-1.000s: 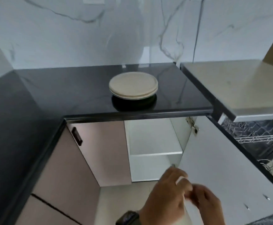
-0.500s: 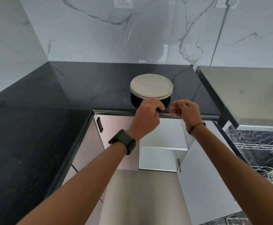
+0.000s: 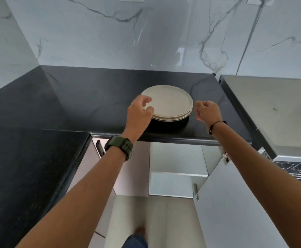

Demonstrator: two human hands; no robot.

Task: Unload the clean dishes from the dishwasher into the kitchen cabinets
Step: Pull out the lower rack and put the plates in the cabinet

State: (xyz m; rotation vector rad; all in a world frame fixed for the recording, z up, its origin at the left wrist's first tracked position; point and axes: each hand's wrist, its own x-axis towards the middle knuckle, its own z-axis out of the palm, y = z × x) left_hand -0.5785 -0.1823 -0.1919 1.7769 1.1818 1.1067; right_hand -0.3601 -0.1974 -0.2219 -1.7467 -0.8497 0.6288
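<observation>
Round matte cream plates (image 3: 171,102) are stacked on a glossy black tabletop (image 3: 85,104). The left hand (image 3: 139,115) grip curls round their rim; right hand (image 3: 207,110) curled, empty

Both arms are stretched forward. The left hand (image 3: 139,113) is held palm down, thumb raised, fingers (image 3: 148,110) curled under; a grip cannot be made out. The right hand (image 3: 207,110) is bunched loosely, fingers curled in, nothing held. A watch (image 3: 119,146) is worn on the left wrist.
</observation>
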